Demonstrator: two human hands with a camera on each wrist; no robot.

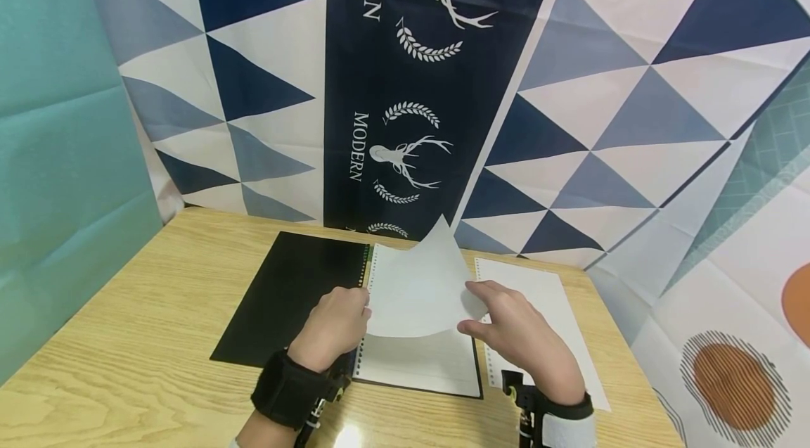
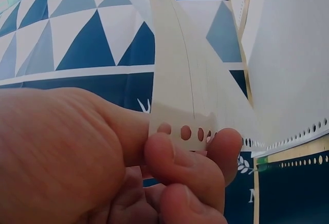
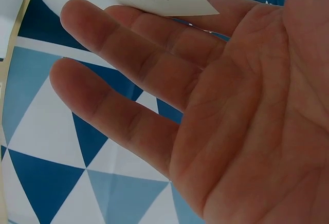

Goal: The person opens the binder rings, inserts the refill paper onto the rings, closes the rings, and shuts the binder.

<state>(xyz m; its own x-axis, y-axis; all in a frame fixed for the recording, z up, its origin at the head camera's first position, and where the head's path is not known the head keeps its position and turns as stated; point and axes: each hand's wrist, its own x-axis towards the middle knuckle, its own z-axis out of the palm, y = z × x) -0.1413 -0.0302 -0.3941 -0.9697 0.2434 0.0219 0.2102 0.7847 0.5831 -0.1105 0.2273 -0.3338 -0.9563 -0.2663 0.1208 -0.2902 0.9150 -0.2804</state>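
The left hand [image 1: 335, 321] is pinching a hole-punched sheet [image 1: 414, 290] by its holes, between the tabletop's [image 1: 139, 321] side edges. The right hand [image 1: 515, 323] is holding its fingers apart, maybe touching the sheet, which is looking light, bendy, rippable; plain edges are making safer grips.

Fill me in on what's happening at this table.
A person is handling a punched white sheet, raised over more white paper. Their left hand pinches it by the holed edge, while the right hand is open at the opposite side. A black cover lies to the left on the wooden table, and another punched page lies to the right, partly under the right forearm.
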